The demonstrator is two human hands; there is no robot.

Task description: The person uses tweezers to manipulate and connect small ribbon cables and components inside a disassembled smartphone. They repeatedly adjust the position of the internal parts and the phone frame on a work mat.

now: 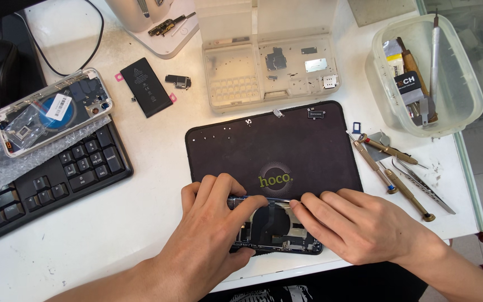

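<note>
Nearest the lens: both forearms, reaching up from the bottom edge to an opened dark phone body point(275, 229) at the near edge of a black work mat point(269, 145) on the white desk point(113, 223). Long axis of phone body left to right, parallel to desk's near edge; open side up, round coil and small parts showing. Which end is the top: cannot tell.

Left hand point(219, 215) wrapped over phone's left end, thumb on the near edge, fingers curled over the far edge, clamped on it. Right hand point(353, 223) at the right end, fingers together, pinching a thin tool, seemingly tweezers point(272, 200), lying along the far rim and pointing left. Both hands touching the phone; neither nearer.

Well apart: screwdrivers point(392, 176) to the right, clear parts tray point(269, 70) beyond the mat, loose battery point(145, 86), keyboard point(46, 179) far left.
</note>
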